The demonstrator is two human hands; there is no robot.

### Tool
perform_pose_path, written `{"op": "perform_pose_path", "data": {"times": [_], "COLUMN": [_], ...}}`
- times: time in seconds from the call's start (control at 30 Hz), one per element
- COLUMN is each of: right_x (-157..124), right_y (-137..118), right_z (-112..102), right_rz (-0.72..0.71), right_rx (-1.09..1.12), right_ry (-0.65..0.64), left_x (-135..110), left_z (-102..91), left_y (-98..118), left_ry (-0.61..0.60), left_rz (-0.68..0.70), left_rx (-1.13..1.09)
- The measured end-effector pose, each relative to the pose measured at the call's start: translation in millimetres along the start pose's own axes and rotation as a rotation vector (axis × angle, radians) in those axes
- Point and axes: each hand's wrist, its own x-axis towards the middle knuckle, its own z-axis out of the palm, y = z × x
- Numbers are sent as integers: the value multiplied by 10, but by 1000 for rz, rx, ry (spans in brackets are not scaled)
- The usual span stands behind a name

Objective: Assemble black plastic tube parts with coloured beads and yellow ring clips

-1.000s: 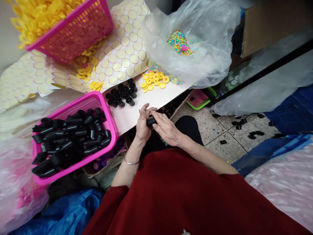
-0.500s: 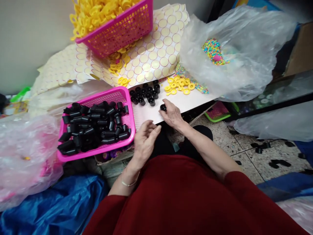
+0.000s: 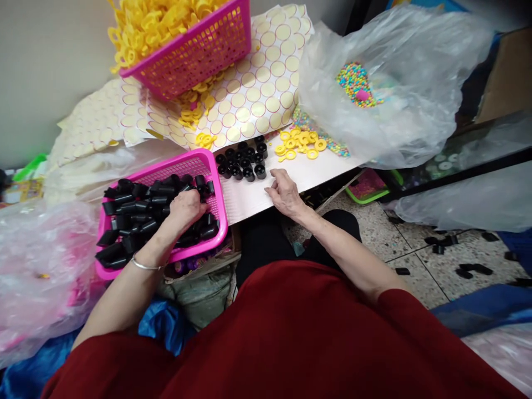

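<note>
My left hand [image 3: 186,206] is down in the lower pink basket [image 3: 216,170], its fingers curled among the heap of black plastic tubes [image 3: 137,210]; it seems to grip one. My right hand [image 3: 283,191] rests on the pale board [image 3: 249,194] with bent fingers and nothing in it. It lies just right of a cluster of short black tubes standing upright [image 3: 244,160]. Beyond that cluster lies a small pile of yellow rings [image 3: 301,143].
A second pink basket [image 3: 195,50] heaped with yellow rings tilts at the back on sheets of round stickers [image 3: 257,94]. A clear bag of coloured beads [image 3: 357,83] lies right. Plastic bags crowd the left; black tubes are scattered on the floor [image 3: 444,241].
My right hand set a black tube down by the upright cluster and drew back slightly. My left hand left my lap and reached left into the basket of black tubes.
</note>
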Motion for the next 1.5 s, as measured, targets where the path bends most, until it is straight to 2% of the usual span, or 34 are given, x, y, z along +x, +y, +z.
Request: {"op": "perform_pose_path", "data": {"times": [0.1,0.23,0.3,0.5,0.63,0.7,0.77,0.87,0.9,0.97,1.03,1.13,1.23,1.37,1.5], "right_x": [-105,-155,-162,-123,-99,-125,-178,-291,-332,-414,-487,-570,-613,-628,-639], "right_y": [-104,-346,-511,-974,-1116,-1117,-1068,-919,-862,-760,-692,-659,-675,-698,-696], "right_z": [-26,-25,-11,114,214,222,190,98,67,16,-11,-16,-7,-5,-13], "right_rz": [-37,-136,-181,-243,-236,-165,-64,77,111,163,203,232,222,207,214], "right_rx": [35,102,164,304,366,424,447,401,385,371,379,398,428,447,456], "right_ry": [9,21,1,-115,-177,-182,-181,-141,-128,-118,-131,-164,-192,-214,-222], "left_x": [25,-172,-331,-679,-868,-885,-777,-408,-264,-11,151,216,185,173,166], "left_z": [-6,-100,-149,-255,-274,-285,-306,-325,-321,-292,-243,-155,-88,-78,-117], "left_y": [-14,8,65,314,485,486,365,-20,-163,-397,-512,-495,-421,-425,-444], "left_ry": [-5,11,44,152,158,149,213,448,458,365,235,108,102,116,188], "left_rz": [-12,60,106,171,223,220,170,-6,-73,-110,-17,102,122,115,107], "left_rx": [-75,-829,-1106,-1361,-1434,-1400,-1293,-930,-781,-543,-344,-106,11,21,-73]}}
